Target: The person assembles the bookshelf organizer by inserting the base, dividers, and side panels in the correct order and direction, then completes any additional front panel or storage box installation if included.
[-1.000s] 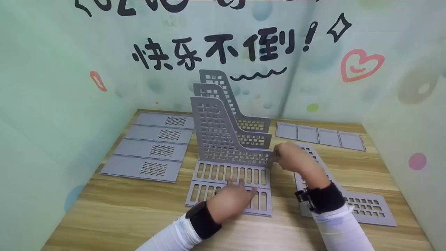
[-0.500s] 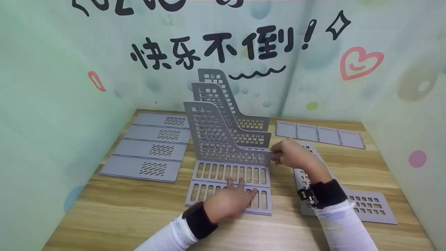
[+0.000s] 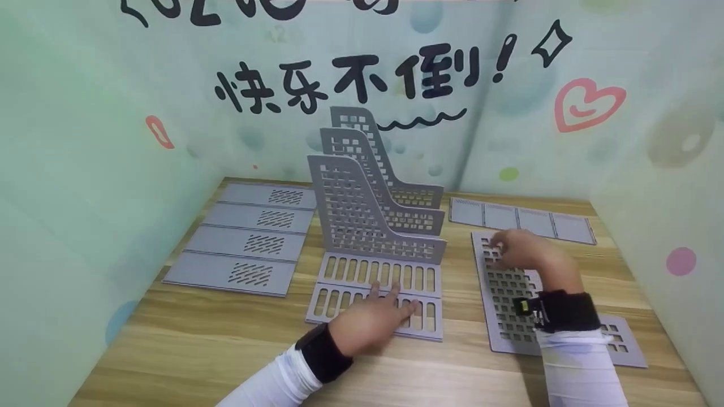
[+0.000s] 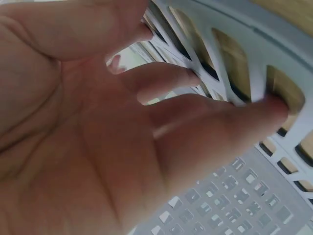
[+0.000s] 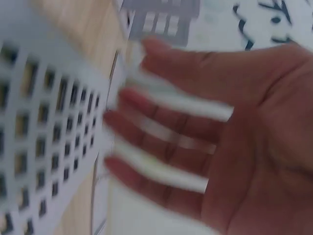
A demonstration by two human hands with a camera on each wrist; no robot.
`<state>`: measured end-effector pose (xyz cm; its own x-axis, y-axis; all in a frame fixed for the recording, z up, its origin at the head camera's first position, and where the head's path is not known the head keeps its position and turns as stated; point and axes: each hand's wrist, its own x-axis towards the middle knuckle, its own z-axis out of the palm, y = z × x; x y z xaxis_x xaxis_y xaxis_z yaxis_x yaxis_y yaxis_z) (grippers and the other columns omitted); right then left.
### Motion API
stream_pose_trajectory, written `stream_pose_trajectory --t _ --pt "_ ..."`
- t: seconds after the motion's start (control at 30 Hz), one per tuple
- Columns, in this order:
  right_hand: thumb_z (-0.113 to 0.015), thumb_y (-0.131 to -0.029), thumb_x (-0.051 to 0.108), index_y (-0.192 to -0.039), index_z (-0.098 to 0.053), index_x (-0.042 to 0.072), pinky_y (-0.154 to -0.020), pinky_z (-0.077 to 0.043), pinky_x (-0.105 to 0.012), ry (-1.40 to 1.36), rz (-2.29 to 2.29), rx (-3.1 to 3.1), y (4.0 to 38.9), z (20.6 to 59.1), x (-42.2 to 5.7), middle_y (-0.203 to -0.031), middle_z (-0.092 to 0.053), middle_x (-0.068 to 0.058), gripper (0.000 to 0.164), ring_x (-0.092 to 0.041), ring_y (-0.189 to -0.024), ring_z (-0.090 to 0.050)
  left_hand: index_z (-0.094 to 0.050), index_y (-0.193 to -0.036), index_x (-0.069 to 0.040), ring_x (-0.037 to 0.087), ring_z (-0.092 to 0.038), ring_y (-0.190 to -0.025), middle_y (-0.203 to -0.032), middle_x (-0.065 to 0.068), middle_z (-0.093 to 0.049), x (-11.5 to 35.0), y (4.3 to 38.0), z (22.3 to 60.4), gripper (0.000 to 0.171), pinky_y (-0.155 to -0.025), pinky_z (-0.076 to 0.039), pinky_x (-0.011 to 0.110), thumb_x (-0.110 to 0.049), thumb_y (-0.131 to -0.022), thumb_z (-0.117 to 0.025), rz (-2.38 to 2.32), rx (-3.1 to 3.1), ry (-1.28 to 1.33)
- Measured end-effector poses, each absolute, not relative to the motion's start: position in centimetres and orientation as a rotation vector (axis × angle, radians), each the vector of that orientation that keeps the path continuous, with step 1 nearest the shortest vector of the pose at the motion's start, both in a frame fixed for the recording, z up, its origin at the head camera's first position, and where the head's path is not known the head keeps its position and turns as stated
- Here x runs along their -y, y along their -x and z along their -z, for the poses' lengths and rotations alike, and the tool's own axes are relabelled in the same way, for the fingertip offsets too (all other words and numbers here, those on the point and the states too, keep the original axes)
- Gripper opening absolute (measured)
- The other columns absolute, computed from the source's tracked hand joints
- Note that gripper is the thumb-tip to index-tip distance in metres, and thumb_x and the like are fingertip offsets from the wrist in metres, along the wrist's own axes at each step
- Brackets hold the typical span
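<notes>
I see my left hand (image 3: 370, 325) pressing flat, fingers straight, on the grey slotted base panel (image 3: 378, 294) on the table (image 3: 169, 345); three upright L-shaped grid dividers (image 3: 362, 217) stand just beyond its fingertips. My right hand (image 3: 523, 249) rests with fingers spread on the flat grid panel (image 3: 509, 299) beneath it, probably gripping nothing, though the wrist view is blurred

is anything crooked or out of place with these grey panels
Nothing stands out. Three upright dividers stand parallel in the slotted base; the spare perforated divider lies flat on the table, the other panels in tidy rows.
</notes>
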<state>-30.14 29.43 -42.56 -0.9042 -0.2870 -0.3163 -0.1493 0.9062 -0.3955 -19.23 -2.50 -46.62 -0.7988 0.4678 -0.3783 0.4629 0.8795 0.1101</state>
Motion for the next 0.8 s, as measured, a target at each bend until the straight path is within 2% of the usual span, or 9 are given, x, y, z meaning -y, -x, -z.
stream_pose_trajectory --t 0.07,0.13,0.23,0.27,0.4,0.47,0.63,0.67,0.8 --pt "-0.082 -0.09 0.028 -0.151 -0.049 -0.008 -0.112 -0.047 -0.071 0.182 0.493 -2.674 30.0 42.6 -30.8 -0.145 -0.058 -0.036 0.078 -0.056 -0.133 -0.055 -0.031 -0.164 -0.05 0.047 -0.025 -0.162 -0.18 0.005 -0.019 2.3 19.3 46.5 0.093 -0.111 -0.041 0.081 0.005 -0.095 -0.06 0.017 -2.66 -0.663" --pt "-0.084 -0.089 0.04 -0.158 -0.037 -0.01 -0.112 -0.046 -0.072 0.066 0.519 -2.631 30.0 42.9 -31.8 -0.15 -0.052 -0.038 0.097 -0.059 -0.137 -0.051 -0.029 -0.163 -0.054 0.044 -0.024 -0.163 -0.18 0.0 -0.019 2.1 19.6 46.5 0.094 -0.112 -0.035 0.086 0.004 -0.096 -0.059 0.039 -2.667 -0.632" --pt "-0.085 -0.085 0.054 -0.163 -0.023 -0.01 -0.107 -0.051 -0.07 -0.047 0.621 -2.549 30.0 43.5 -32.9 -0.153 -0.048 -0.037 0.118 -0.057 -0.136 -0.052 -0.026 -0.163 -0.057 0.044 -0.022 -0.164 -0.18 -0.005 -0.018 2.0 19.8 46.6 0.094 -0.112 -0.032 0.087 0.003 -0.098 -0.058 0.049 -2.667 -0.579" --pt "-0.085 -0.084 0.057 -0.163 -0.023 -0.009 -0.104 -0.054 -0.067 -0.082 0.652 -2.518 30.0 43.8 -33.1 -0.151 -0.049 -0.036 0.12 -0.055 -0.133 -0.055 -0.025 -0.163 -0.058 0.045 -0.021 -0.164 -0.18 -0.006 -0.018 2.0 19.9 46.7 0.093 -0.112 -0.032 0.088 0.002 -0.1 -0.057 0.043 -2.669 -0.558" --pt "-0.088 -0.079 0.059 -0.157 -0.031 -0.008 -0.098 -0.057 -0.06 -0.147 0.65 -2.463 30.2 44.8 -33.8 -0.14 -0.053 -0.034 0.118 -0.047 -0.121 -0.059 -0.024 -0.163 -0.058 0.051 -0.022 -0.162 -0.18 -0.008 -0.017 1.9 20.0 47.2 0.092 -0.106 -0.038 0.088 0.001 -0.101 -0.057 0.064 -2.692 -0.492" --pt "-0.09 -0.078 0.057 -0.149 -0.041 -0.008 -0.097 -0.056 -0.056 -0.137 0.616 -2.472 30.4 45.1 -33.9 -0.131 -0.057 -0.03 0.108 -0.043 -0.115 -0.059 -0.024 -0.164 -0.057 0.054 -0.023 -0.161 -0.18 -0.01 -0.015 1.9 20.1 47.2 0.088 -0.102 -0.043 0.086 -0.001 -0.103 -0.056 0.076 -2.703 -0.462" --pt "-0.089 -0.081 0.045 -0.145 -0.046 -0.003 -0.101 -0.052 -0.061 -0.119 0.626 -2.509 30.9 45.5 -34.5 -0.129 -0.06 -0.027 0.091 -0.046 -0.118 -0.058 -0.021 -0.166 -0.053 0.056 -0.023 -0.159 -0.181 -0.012 -0.011 2.2 20.5 47.2 0.088 -0.099 -0.045 0.086 -0.004 -0.103 -0.058 0.054 -2.697 -0.433" --pt "-0.088 -0.083 0.043 -0.147 -0.045 -0.002 -0.103 -0.051 -0.063 -0.118 0.638 -2.515 31.0 45.5 -34.7 -0.131 -0.059 -0.028 0.09 -0.048 -0.121 -0.058 -0.02 -0.167 -0.052 0.057 -0.022 -0.159 -0.181 -0.011 -0.01 2.3 20.5 47.1 0.09 -0.099 -0.044 0.086 -0.004 -0.102 -0.06 0.035 -2.692 -0.435" --pt "-0.084 -0.088 0.04 -0.164 -0.027 -0.003 -0.117 -0.039 -0.074 -0.057 0.681 -2.553 30.9 44.9 -35.2 -0.148 -0.051 -0.037 0.103 -0.057 -0.136 -0.051 -0.018 -0.168 -0.049 0.057 -0.016 -0.161 -0.182 -0.004 -0.008 2.5 20.5 47.1 0.094 -0.101 -0.04 0.089 -0.003 -0.099 -0.062 -0.028 -2.659 -0.426"
